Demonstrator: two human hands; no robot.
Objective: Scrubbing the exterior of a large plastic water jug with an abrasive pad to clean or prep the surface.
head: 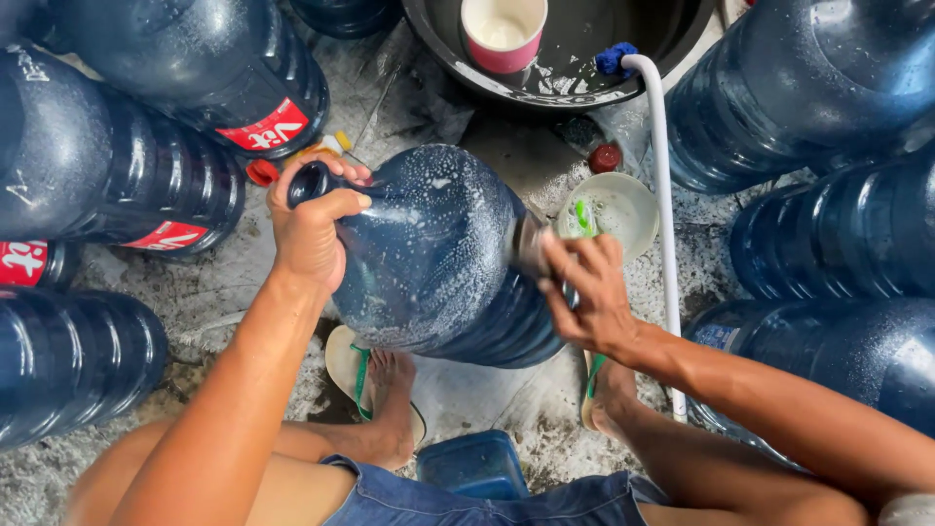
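Centre of frame: large blue water jug (438, 253) lies on its side above the wet concrete floor (195, 292), soap suds on its wall. Left hand (310, 229) is closed around the jug's neck at left. Right hand (584, 292) presses on the jug's base end, fingers curled; whether it holds something there is unclear. White hose (665, 195) runs down right of centre. Black basin (575, 58) at top.

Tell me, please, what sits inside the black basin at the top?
Inside the black basin stands a pink cup, its inside white, amid soapy water. The white hose hooks over the rim. The basin's far side is out of frame.
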